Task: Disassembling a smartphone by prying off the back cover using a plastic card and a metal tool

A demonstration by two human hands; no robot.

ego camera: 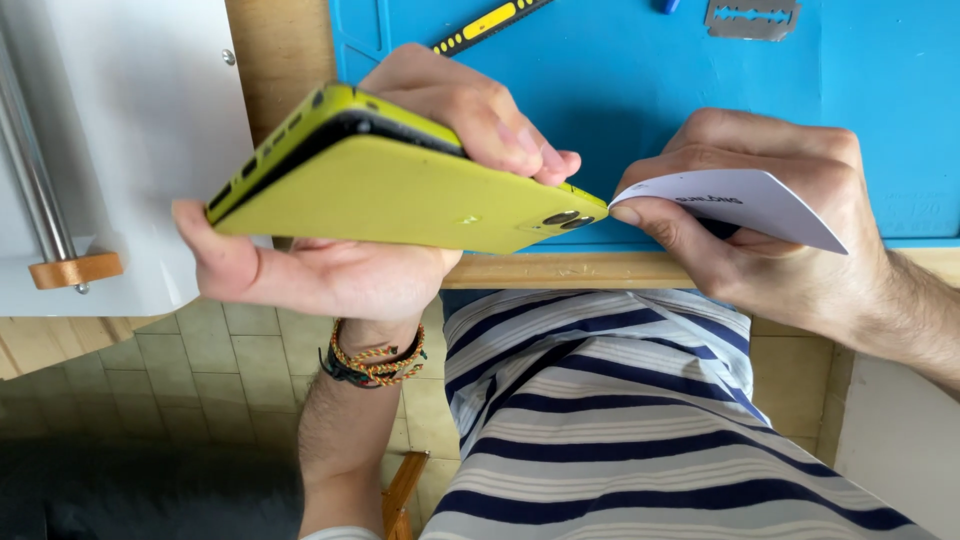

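We hold a yellow smartphone (400, 195) edge-on in our left hand (330, 270), thumb under the lower edge and fingers (480, 120) curled over the top, clamped firmly around the body. The phone hangs in the air just off the front edge of the wooden bench (560, 270), above our lap and striped shirt (600, 420). Its yellow back cover has lifted from the frame along the long side: a dark gap runs from the bottom end toward the middle and narrows toward the camera corner (565, 218).

Our right hand (770, 230) pinches a thin white plastic card (750, 205) between thumb and fingers, closed tightly on it. The card's rounded corner sits just beside the camera corner of the phone, apparently touching it or nearly so.

We judge that the prying step is in hand, with the cover half free and the camera end still seated. The next move seems to call for sliding the card's edge shallowly into the seam at that corner, keeping it flat so it does not dig inside.

For room, the blue work mat (640, 80) lies behind both hands, carrying a yellow-and-black tool (485, 22) and a metal blade (752, 18) at its far edge, well apart from us. A white machine (130, 130) with a steel rod (30, 170) stands close on the left, near the phone's bottom end, so swinging that way is tight. Toward the right and toward our body the space is open.
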